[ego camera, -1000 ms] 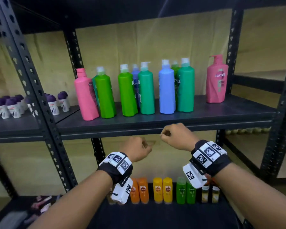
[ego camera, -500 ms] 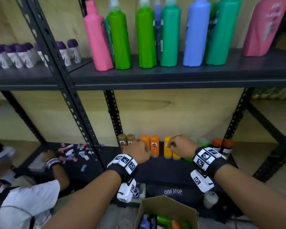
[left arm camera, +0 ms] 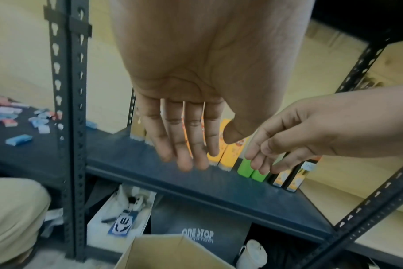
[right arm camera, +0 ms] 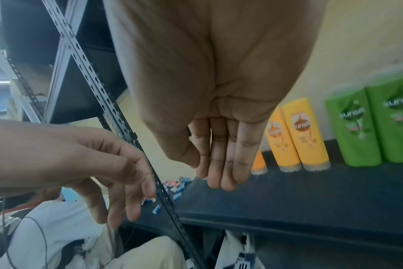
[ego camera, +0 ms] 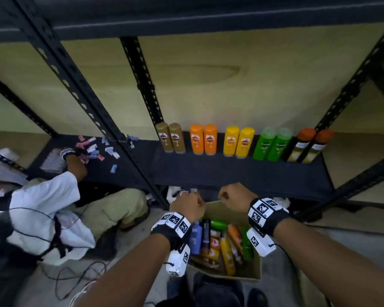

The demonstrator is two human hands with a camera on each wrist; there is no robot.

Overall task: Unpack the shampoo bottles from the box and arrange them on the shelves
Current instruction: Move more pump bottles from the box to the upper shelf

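A cardboard box (ego camera: 248, 276) on the floor holds several shampoo bottles (ego camera: 225, 247) lying mixed together. My left hand (ego camera: 187, 207) and right hand (ego camera: 234, 197) hover side by side above the box's far edge, both empty. In the left wrist view the left hand (left arm camera: 184, 142) hangs with straight fingers; the right hand (right arm camera: 219, 160) shows the same in its wrist view. On the low black shelf (ego camera: 231, 171) pairs of gold (ego camera: 171, 138), orange (ego camera: 203, 139), yellow (ego camera: 238, 141), green (ego camera: 272, 144) and dark orange-capped bottles (ego camera: 306, 146) stand in a row at the back.
Another person in a white shirt (ego camera: 42, 209) crouches at the left, a hand among small packets (ego camera: 98, 149) on the neighbouring shelf. Black perforated uprights (ego camera: 93, 120) frame the bays. A black bag (left arm camera: 197, 234) and white items sit under the shelf. Cables (ego camera: 75, 275) lie on the floor.
My view has dropped from the upper shelf of large bottles to the low shelf and the box. Both hands have come down with it, from shelf height to just above the box.
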